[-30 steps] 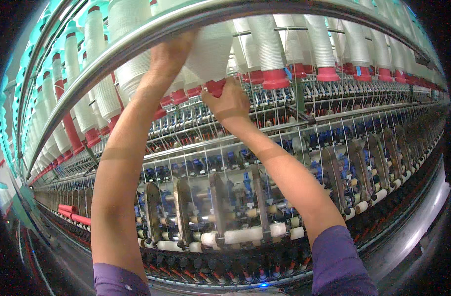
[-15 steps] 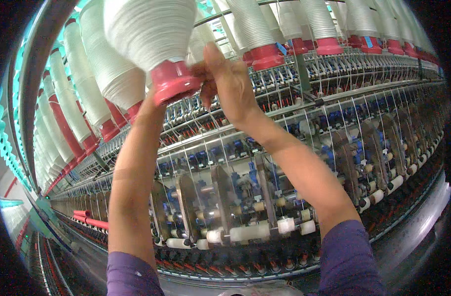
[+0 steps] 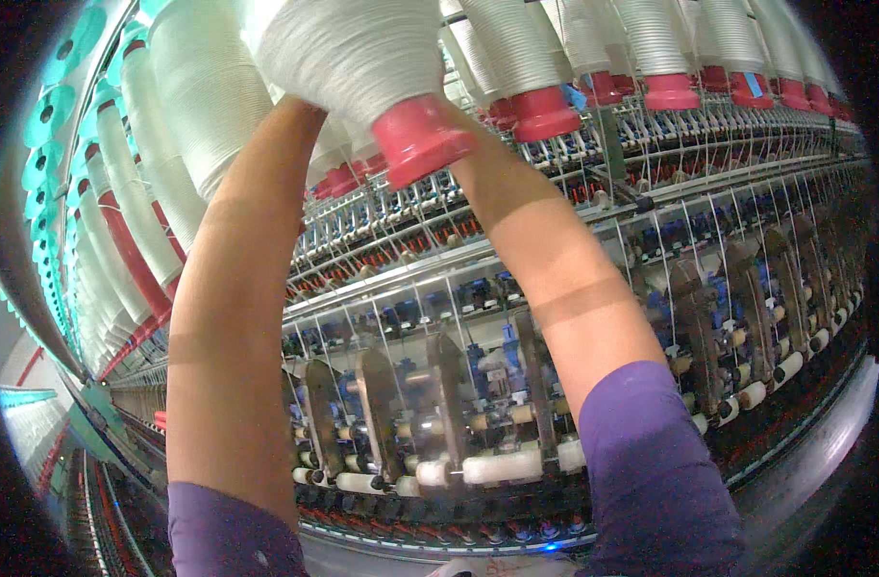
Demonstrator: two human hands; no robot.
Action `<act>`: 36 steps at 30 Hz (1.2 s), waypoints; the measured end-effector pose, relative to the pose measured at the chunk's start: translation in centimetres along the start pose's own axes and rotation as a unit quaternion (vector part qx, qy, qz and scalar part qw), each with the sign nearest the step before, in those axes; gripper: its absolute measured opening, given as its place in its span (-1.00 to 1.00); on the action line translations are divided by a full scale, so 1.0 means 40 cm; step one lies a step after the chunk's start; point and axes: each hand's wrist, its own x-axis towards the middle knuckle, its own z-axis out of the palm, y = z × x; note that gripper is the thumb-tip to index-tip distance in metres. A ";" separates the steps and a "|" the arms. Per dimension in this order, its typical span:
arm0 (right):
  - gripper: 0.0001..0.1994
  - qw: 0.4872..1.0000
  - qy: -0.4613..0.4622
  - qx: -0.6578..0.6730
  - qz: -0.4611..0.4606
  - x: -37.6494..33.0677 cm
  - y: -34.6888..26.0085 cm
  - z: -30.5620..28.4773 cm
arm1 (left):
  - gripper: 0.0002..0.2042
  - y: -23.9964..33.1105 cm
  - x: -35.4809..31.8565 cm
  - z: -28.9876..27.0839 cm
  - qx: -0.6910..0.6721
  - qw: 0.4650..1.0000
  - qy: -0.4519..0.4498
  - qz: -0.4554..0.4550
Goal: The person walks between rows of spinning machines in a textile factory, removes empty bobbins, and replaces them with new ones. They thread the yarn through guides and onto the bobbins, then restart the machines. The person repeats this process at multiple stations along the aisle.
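Observation:
A large bobbin of white roving point(image 3: 358, 58) with a red flanged base point(image 3: 420, 139) hangs tilted at the top centre, its upper end out of view. Both my arms reach up to it. On its left, my left forearm point(image 3: 233, 308) rises until the wrist disappears behind the white winding. My right forearm point(image 3: 564, 260) slants up to the red base, and its wrist passes behind that base. The bobbin covers both hands, so their fingers and grip are hidden. Left of it hangs another full white bobbin point(image 3: 194, 96).
Thinner roving bobbins point(image 3: 545, 58) on red bases hang in a row to the right. More, some nearly bare red tubes point(image 3: 127, 231), line the left. Below runs the spinning frame with rollers point(image 3: 502, 468) and fine strands. Teal discs point(image 3: 45, 159) stand at far left.
The large bobbin has shifted right and tilted more. My arms have reached higher, and my right hand, earlier visible with fingers beside the red base, is now behind the bobbin.

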 end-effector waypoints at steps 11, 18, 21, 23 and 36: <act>-0.85 0.261 -0.277 -0.915 0.131 -0.415 -0.184 -0.196 | -0.50 -0.010 -0.506 -0.052 -0.213 0.953 -0.200 -0.080; -0.77 0.409 -0.168 -0.814 0.376 -0.468 -0.241 -0.188 | -0.87 -0.089 -0.779 0.040 -0.287 0.894 -0.105 -0.328; -0.75 0.457 -0.027 -0.745 0.485 -0.472 -0.254 -0.180 | -0.86 -0.211 -0.857 0.078 -0.346 0.784 -0.139 -0.496; -0.72 0.450 -0.035 -0.705 0.547 -0.462 -0.260 -0.183 | -0.77 -0.284 -0.857 0.111 -0.360 0.783 -0.061 -0.504; -0.51 0.777 -0.061 -0.589 0.213 -0.482 -0.252 0.125 | -0.86 -0.126 -0.967 -0.138 -0.180 0.898 -0.260 -0.307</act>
